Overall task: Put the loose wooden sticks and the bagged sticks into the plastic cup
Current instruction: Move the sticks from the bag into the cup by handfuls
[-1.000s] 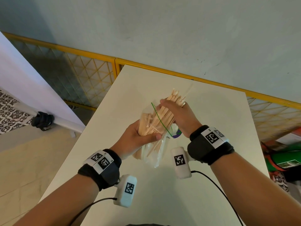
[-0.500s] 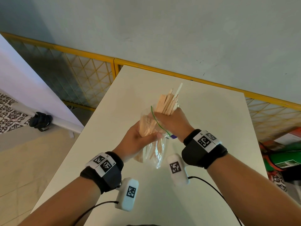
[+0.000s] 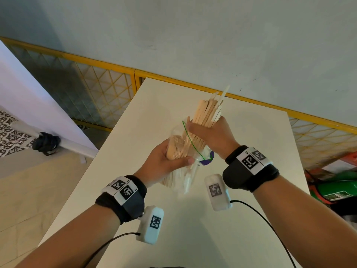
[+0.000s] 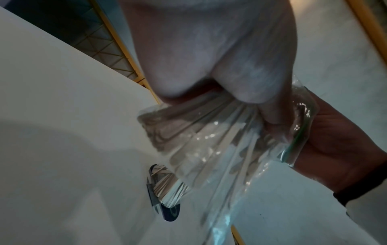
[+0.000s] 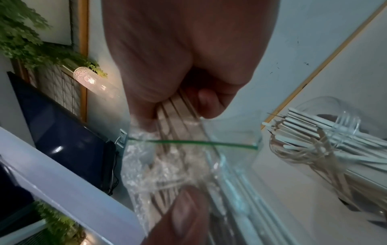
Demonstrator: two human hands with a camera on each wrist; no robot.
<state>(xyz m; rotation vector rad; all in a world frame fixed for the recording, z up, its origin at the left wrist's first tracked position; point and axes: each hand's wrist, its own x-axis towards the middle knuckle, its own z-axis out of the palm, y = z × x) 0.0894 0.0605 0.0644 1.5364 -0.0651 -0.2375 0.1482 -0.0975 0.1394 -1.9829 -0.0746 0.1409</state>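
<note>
The left hand (image 3: 164,161) has its grip wrapped round the clear zip bag (image 3: 179,151), held above the white bench (image 3: 251,209). Just right of that grip, the right hand (image 3: 210,136) clutches a bundle of wooden sticks (image 3: 207,111) partway out of the bag's green-lined mouth. Below both grips, the plastic cup (image 5: 326,145) stands on the bench, sticks already inside.

Free room and obstacles around the raised bundle

The table (image 3: 251,151) is bare on the far, left and near sides, so passage is open there. The space just right of centre is taken by the plastic cup (image 5: 326,149), already packed with sticks, under the bag (image 3: 185,151). The far edge is bounded by a yellow mesh fence (image 3: 108,89).
</note>
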